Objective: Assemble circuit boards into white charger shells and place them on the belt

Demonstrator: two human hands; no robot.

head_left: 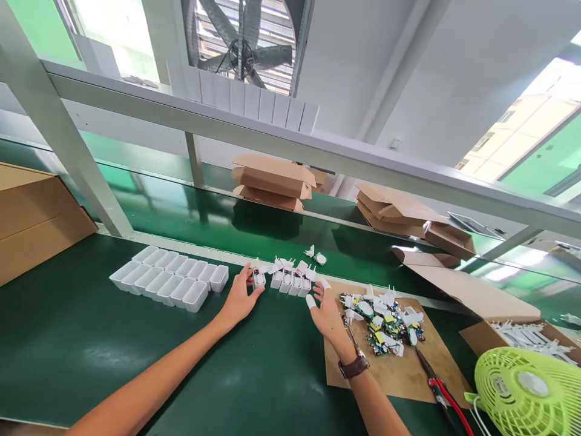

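Note:
My left hand has its thumb and fingers around a small white plastic case with a white piece sticking up from its top. Just right of it stands a short row of similar white cases, with white plug pieces and small parts poking out of their tops. My right hand, with white covers on the thumb and a fingertip, is at the right end of that row, its fingers apart; whether it touches the row I cannot tell. Farther left, hollow white cases stand in two rows.
Circuit boards with white plugs lie heaped on a brown board, with red-handled pliers beside them. A green fan stands at the right, near a carton of white pieces. Two loose plug parts lie beyond the row.

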